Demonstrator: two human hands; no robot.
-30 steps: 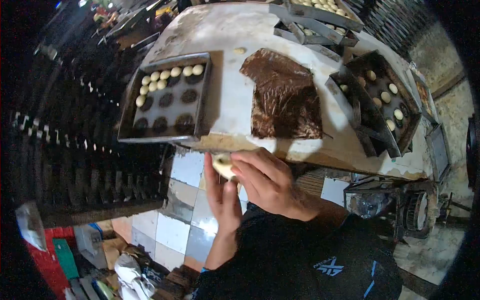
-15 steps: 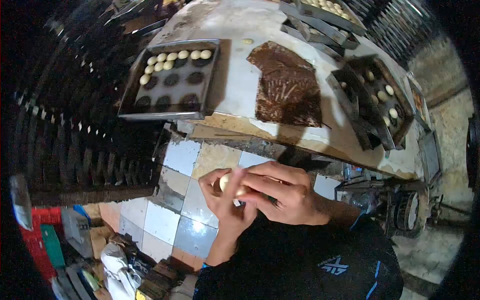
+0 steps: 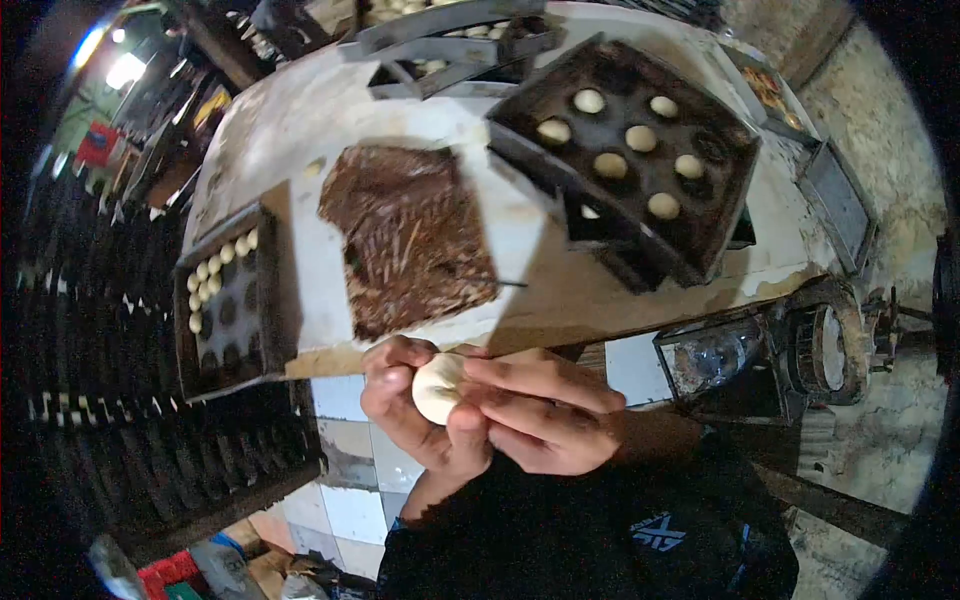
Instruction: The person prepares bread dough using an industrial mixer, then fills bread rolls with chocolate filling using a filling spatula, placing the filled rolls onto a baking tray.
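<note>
In front of my chest, just off the table's near edge, a pale dough ball (image 3: 436,392) is held between both hands. My left hand (image 3: 415,415) is closed around its left side and underside, the thumb coming up from below. From the right, the fingers of my right hand (image 3: 545,405) pinch the dough, where its surface shows a fold. Beyond my hands, a slab of dark brown, paste-like filling (image 3: 420,250) lies on the table, its surface scored with finger-like marks.
A metal tray (image 3: 230,300) with rows of small dough balls sits at the table's left edge. On the right, a dark tray (image 3: 600,70) holding several spaced balls rests on other trays. More trays (image 3: 455,40) are stacked at the back. A dark slatted rack (image 3: 110,480) stands left.
The view has swung right and up toward the table, so the right-hand trays show more fully. My hands still hold the dough ball, which is now less covered by fingers.
</note>
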